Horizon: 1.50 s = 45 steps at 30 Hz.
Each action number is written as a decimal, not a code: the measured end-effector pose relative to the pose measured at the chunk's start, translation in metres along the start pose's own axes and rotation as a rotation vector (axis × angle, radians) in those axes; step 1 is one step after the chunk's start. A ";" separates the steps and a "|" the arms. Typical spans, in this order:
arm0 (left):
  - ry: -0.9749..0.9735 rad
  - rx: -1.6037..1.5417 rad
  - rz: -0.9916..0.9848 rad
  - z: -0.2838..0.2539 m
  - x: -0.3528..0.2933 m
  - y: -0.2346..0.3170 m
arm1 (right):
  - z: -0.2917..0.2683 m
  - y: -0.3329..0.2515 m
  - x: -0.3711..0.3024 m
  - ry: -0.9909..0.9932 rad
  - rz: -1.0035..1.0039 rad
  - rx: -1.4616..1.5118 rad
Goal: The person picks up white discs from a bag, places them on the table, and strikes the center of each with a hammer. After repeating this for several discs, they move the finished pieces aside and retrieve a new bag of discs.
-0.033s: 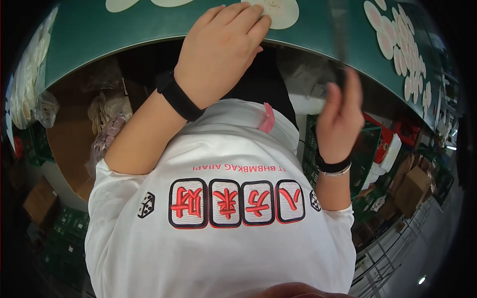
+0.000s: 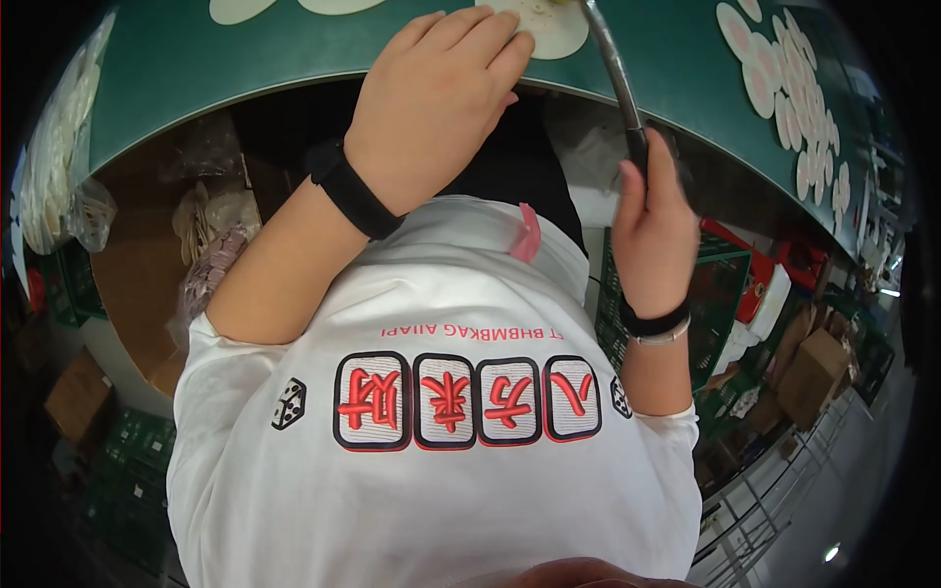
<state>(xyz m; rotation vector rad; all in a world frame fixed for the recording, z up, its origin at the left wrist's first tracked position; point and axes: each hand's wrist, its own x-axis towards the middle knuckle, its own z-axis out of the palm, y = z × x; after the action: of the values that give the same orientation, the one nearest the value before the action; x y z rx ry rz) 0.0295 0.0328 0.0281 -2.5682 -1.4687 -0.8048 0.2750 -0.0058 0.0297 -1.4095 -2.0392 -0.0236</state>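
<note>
My left hand point(image 2: 436, 103), with a black band at the wrist, reaches over the table's near edge. Its fingers are bent close together, their tips pressing on the left part of a white disc point(image 2: 557, 37) with small dark marks. In my right hand point(image 2: 652, 230) is a hammer-like tool point(image 2: 618, 73) with a shiny metal shaft and black grip. The tool slants up and left to a yellowish end above the disc, mostly cut off by the upper edge. That fist is closed round the grip, thumb upward.
Many flat white pieces with pink centres point(image 2: 760, 83) lie on the green table point(image 2: 676, 59) at the right. Two more white pieces point(image 2: 240, 8) lie at the far left. Clear plastic bags point(image 2: 64, 147), a cardboard box point(image 2: 814, 367) and green crates point(image 2: 127, 490) stand around and below.
The tool was blurred and nearly upright; now it leans left, its far end over the white disc. My right hand has shifted slightly left. My left hand has kept its place.
</note>
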 end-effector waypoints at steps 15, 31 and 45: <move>0.017 0.040 0.009 0.008 -0.013 -0.007 | -0.013 -0.018 -0.003 -0.094 0.301 0.106; 0.029 0.042 0.009 0.019 -0.016 -0.003 | 0.007 -0.013 0.003 -0.349 0.183 -0.023; 0.057 0.011 0.060 0.015 0.016 -0.021 | -0.008 -0.003 0.033 -0.102 0.327 0.354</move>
<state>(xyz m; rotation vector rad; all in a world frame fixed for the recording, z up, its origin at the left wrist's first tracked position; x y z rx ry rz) 0.0248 0.0614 0.0186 -2.5458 -1.3702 -0.8523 0.2700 0.0176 0.0542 -1.5147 -1.7571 0.5313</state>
